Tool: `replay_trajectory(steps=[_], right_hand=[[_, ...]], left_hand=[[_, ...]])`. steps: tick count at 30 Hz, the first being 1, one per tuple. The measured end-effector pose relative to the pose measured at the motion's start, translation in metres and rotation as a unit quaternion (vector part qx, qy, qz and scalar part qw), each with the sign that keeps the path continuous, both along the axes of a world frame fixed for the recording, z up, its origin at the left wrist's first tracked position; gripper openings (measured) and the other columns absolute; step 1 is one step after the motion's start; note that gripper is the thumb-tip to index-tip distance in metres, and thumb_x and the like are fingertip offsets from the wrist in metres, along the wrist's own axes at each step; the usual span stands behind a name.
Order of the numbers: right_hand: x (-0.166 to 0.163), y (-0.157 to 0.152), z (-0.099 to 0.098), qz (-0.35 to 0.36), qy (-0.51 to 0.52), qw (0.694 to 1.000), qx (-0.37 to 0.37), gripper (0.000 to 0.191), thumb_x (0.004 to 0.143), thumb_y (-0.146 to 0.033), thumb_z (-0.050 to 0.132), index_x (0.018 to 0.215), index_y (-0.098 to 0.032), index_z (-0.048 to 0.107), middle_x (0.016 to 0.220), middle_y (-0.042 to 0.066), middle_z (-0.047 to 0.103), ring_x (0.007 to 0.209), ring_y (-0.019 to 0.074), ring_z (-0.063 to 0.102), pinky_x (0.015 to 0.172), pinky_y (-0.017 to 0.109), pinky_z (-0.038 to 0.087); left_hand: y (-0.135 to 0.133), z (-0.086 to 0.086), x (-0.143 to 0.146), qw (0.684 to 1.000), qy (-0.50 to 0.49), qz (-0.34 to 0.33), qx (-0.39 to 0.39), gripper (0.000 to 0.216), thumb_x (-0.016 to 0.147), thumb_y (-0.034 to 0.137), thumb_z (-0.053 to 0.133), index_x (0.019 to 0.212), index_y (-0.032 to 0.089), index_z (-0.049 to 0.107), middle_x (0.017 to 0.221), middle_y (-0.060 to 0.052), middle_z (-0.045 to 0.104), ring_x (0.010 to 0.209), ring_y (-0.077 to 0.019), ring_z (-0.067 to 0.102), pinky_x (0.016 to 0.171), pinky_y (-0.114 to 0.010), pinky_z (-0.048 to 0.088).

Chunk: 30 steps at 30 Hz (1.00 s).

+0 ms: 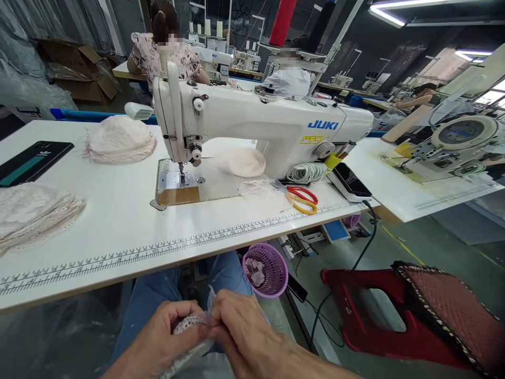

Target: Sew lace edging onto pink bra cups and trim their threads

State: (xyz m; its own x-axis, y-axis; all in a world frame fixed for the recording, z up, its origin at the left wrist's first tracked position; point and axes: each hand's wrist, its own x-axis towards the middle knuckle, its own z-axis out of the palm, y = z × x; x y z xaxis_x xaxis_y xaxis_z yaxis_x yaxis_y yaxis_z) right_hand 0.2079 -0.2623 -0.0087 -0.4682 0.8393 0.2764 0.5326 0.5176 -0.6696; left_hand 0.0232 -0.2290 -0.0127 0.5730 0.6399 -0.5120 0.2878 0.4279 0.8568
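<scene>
Over my lap, my left hand [173,334] pinches a white lace-edged piece of fabric [189,323] between thumb and fingers. My right hand [240,326] is closed on the same fabric, its fingertips touching those of the left. A thin whitish bit sticks up above the right fingers; I cannot make out what it is. Much of the fabric is hidden by both hands. Beyond them, on the white table [118,221], stands a JUKI sewing machine [244,116]. Stacks of pale lace-edged pieces [120,139] lie to its left, with another stack [35,216] nearer me.
Red and yellow-handled scissors [302,200], a coil of pale cord [307,172] and a phone [351,179] lie right of the machine. Below the table edge sits a purple basket [272,268] with scraps. A red stool [379,316] stands to the right. Other people work behind.
</scene>
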Motion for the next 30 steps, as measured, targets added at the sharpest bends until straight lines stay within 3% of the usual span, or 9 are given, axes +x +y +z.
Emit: replay_trajectory(steps=[6,11,14,17,19,22,24,30], right_hand=[[0.006,0.008,-0.018,-0.082,-0.009,0.992,0.091,0.011,0.091,-0.015,0.032,0.081,-0.021,0.034,0.072,0.0,0.045,0.062,0.0133,0.042,0.053,0.025,0.027],[0.037,0.013,-0.03,-0.19,-0.065,0.978,0.053,0.018,0.095,-0.018,0.028,0.078,-0.021,0.034,0.07,0.0,0.043,0.058,0.0131,0.042,0.055,0.025,0.032],[0.064,0.012,-0.036,-0.206,-0.1,0.973,0.036,0.021,0.094,-0.017,0.031,0.075,-0.02,0.038,0.067,0.0,0.044,0.057,0.0133,0.043,0.054,0.025,0.032],[0.077,0.006,-0.032,-0.202,-0.147,0.968,0.018,0.025,0.091,-0.011,0.037,0.068,-0.018,0.045,0.061,0.001,0.046,0.054,0.0136,0.045,0.053,0.025,0.03],[0.07,0.0,-0.021,-0.167,-0.147,0.975,-0.006,0.023,0.091,-0.012,0.041,0.072,-0.017,0.052,0.067,0.003,0.053,0.06,0.0137,0.05,0.056,0.025,0.034],[0.043,-0.006,-0.003,-0.049,-0.023,0.995,-0.081,0.01,0.093,-0.022,0.049,0.093,-0.019,0.058,0.086,0.004,0.06,0.076,0.0126,0.056,0.064,0.021,0.04],[0.025,-0.006,0.003,-0.016,0.048,0.994,-0.095,0.009,0.092,-0.023,0.051,0.096,-0.019,0.058,0.088,0.004,0.059,0.078,0.0123,0.056,0.066,0.021,0.041],[0.007,0.0,-0.004,-0.011,0.064,0.993,-0.096,0.01,0.09,-0.013,0.045,0.087,-0.018,0.054,0.084,0.002,0.055,0.076,0.0121,0.052,0.066,0.021,0.04]], left_hand=[[-0.001,-0.01,0.001,0.998,-0.009,0.021,-0.056,0.054,0.061,0.068,0.066,0.058,0.018,0.044,0.052,0.008,0.029,0.051,-0.0083,0.021,0.048,-0.023,0.017],[0.0,-0.017,-0.005,0.999,-0.006,0.006,-0.041,0.051,0.064,0.063,0.067,0.062,0.015,0.054,0.053,0.007,0.036,0.051,-0.0084,0.026,0.049,-0.023,0.018],[0.001,-0.021,-0.008,0.999,-0.013,0.002,-0.051,0.049,0.064,0.062,0.068,0.066,0.014,0.057,0.055,0.006,0.039,0.052,-0.0085,0.027,0.049,-0.022,0.019],[0.003,-0.023,-0.008,0.998,-0.019,0.002,-0.062,0.049,0.065,0.061,0.069,0.069,0.013,0.059,0.055,0.006,0.039,0.052,-0.0085,0.028,0.049,-0.022,0.019],[0.004,-0.022,-0.006,0.998,-0.018,-0.008,-0.064,0.048,0.066,0.059,0.07,0.071,0.012,0.06,0.056,0.006,0.039,0.053,-0.0087,0.029,0.049,-0.022,0.019],[0.005,-0.019,-0.003,0.997,-0.02,-0.018,-0.068,0.049,0.065,0.06,0.069,0.071,0.013,0.059,0.055,0.006,0.037,0.052,-0.0083,0.027,0.049,-0.022,0.018],[0.004,-0.016,0.0,0.998,-0.023,-0.022,-0.061,0.051,0.064,0.062,0.069,0.071,0.013,0.059,0.055,0.007,0.036,0.053,-0.0085,0.026,0.049,-0.023,0.017],[0.003,-0.006,0.003,0.998,-0.002,-0.026,-0.049,0.05,0.063,0.062,0.069,0.066,0.014,0.053,0.058,0.007,0.033,0.055,-0.0094,0.025,0.05,-0.024,0.018]])
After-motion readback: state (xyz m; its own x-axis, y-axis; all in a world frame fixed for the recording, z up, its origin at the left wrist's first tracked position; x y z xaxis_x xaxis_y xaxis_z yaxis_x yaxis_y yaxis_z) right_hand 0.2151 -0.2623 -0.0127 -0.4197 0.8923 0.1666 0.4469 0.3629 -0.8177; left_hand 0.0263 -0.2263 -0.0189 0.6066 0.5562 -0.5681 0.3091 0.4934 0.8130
